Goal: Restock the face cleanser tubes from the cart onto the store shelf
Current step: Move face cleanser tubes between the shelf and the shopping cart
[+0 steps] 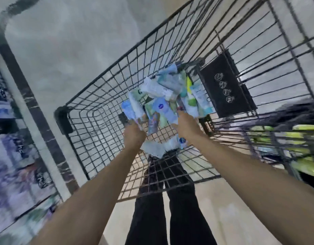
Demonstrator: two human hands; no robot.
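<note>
Both bare arms were stretched straight out and down into the black wire-mesh shopping cart (pixel 103 96), forearms nearly parallel. Left hand (pixel 134 134) was at the near-left edge of the heap of pale blue, white and green face cleanser tubes (pixel 163 101), knuckles up, fingers curled down into the tubes; motion blur meant I couldn't tell whether that grip was actually closed on one. Right hand (pixel 185 125) was at the near-right side of the heap, fingers extended forward and touching the tubes, grip looked spread rather than pinching.

The tubes sat piled in the cart basket, toward its far-right corner, right against the black folded seat flap with round white symbols (pixel 226 85). A few more tubes lay under the wrists, nearer the person.

Room: the left half of the basket floor was bare mesh, so open on that side. Cart wall and flap closed off the right. Blurred store shelf with purple-white packs (pixel 16 156) ran along the far left, well apart from the hands. A second wire basket with yellow-green packs (pixel 290 138) stood just right of the cart.
</note>
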